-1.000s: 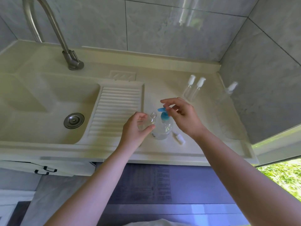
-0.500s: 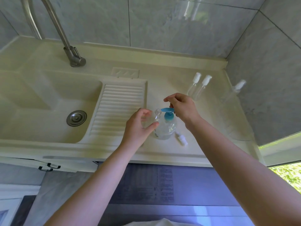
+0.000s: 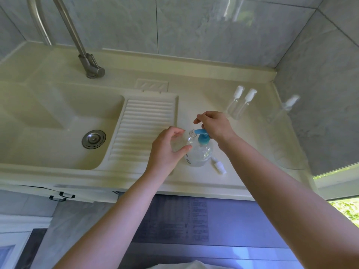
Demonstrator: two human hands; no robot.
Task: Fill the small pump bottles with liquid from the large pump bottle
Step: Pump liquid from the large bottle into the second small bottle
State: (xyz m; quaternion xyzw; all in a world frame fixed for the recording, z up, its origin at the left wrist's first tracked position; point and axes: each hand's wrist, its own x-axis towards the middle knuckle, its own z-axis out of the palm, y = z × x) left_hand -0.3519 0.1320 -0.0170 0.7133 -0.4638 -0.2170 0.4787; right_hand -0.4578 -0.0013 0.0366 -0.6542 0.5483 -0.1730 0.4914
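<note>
The left hand (image 3: 167, 150) grips an uncapped small bottle (image 3: 184, 139), tilted so its open neck sits just under the blue spout of the large pump bottle (image 3: 201, 150), which stands upright on the bench (image 3: 252, 152) beside the ribbed drainboard (image 3: 145, 129). The right hand (image 3: 213, 125) rests on the pump head, fingers curled over it. A loose white pump cap (image 3: 219, 166) lies just right of the large bottle. Further back stand two capped small bottles (image 3: 240, 103) — a third (image 3: 285, 107) stands near the wall.
</note>
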